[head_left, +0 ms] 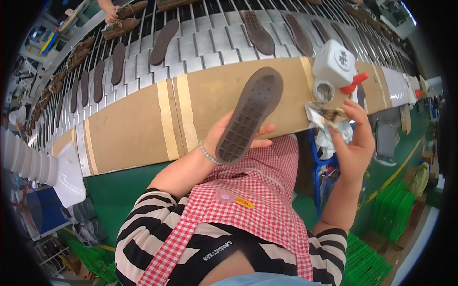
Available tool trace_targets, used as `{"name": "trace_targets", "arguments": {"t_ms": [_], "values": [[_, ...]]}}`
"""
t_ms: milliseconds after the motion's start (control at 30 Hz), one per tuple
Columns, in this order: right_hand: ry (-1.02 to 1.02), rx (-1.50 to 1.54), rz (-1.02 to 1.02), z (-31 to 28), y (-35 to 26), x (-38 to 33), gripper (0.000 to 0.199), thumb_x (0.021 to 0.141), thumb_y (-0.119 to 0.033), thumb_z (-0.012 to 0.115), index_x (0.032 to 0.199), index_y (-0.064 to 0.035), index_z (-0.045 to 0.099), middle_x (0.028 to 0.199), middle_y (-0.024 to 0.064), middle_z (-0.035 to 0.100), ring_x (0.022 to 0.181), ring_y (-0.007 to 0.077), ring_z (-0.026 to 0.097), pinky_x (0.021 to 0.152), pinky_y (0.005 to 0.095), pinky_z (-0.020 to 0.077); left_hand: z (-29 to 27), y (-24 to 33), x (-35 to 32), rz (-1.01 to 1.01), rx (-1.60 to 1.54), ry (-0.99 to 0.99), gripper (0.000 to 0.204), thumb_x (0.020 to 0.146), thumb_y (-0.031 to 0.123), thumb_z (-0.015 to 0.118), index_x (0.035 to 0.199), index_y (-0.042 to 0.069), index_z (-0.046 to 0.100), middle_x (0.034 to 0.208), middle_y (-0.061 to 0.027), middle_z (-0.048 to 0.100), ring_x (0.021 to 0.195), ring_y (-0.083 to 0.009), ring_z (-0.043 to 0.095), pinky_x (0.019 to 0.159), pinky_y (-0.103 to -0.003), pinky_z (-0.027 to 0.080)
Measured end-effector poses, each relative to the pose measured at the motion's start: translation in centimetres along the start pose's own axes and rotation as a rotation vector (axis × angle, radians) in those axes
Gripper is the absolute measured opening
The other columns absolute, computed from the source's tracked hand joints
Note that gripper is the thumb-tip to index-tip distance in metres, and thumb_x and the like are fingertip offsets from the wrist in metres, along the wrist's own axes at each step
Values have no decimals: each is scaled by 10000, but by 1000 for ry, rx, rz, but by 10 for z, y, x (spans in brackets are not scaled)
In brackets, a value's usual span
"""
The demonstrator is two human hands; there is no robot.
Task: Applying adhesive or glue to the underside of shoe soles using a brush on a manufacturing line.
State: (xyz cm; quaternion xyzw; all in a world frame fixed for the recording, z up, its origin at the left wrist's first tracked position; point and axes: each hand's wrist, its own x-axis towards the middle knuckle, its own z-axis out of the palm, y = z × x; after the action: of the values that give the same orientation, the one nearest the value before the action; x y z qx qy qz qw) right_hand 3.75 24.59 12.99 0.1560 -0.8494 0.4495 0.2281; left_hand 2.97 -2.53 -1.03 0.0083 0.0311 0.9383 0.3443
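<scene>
A dark brown shoe sole (pixel 249 114) rests tilted in my left hand (pixel 220 127), its gridded face up and the heel end toward me. The fingers of that hand pass behind the sole and show past its right edge. To the right, my right hand (pixel 357 138) is raised at the table edge, thumb and fingers curled toward each other. A small brownish thing (pixel 334 116) is at its fingertips; its kind cannot be made out. Beyond these fingers lie a round open cup (pixel 324 91), a white plastic container (pixel 333 63) and a red-handled tool (pixel 354 83).
A cardboard-covered ledge (pixel 133 124) with tape strips runs before me. Behind it, a slatted metal conveyor (pixel 205 43) carries several soles and brown shoes (pixel 120 28); another person's hand (pixel 111 14) touches one. A white flared duct (pixel 64 174) stands left, green crates (pixel 393 209) right.
</scene>
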Motion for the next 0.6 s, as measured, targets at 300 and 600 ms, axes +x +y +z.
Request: {"name": "trace_targets", "arguments": {"t_ms": [300, 600], "values": [[-237, -265, -451, 47, -37, -17, 488, 631, 53, 753, 1103, -58, 695, 1079, 86, 709, 1167, 356, 595, 985, 458, 471, 21, -22, -8, -49, 165, -36, 531, 1084, 395, 359, 1468, 39, 444, 1405, -185, 550, 1256, -355, 570, 1038, -594, 484], [-313, -206, -492, 65, -46, -43, 479, 597, -11, 747, 1068, -89, 716, 1028, 40, 700, 1117, 303, 613, 992, 500, 438, 32, -27, -14, -2, 146, 141, 472, 1084, 384, 369, 1362, 40, 535, 1181, -133, 677, 981, -237, 699, 822, -345, 604]]}}
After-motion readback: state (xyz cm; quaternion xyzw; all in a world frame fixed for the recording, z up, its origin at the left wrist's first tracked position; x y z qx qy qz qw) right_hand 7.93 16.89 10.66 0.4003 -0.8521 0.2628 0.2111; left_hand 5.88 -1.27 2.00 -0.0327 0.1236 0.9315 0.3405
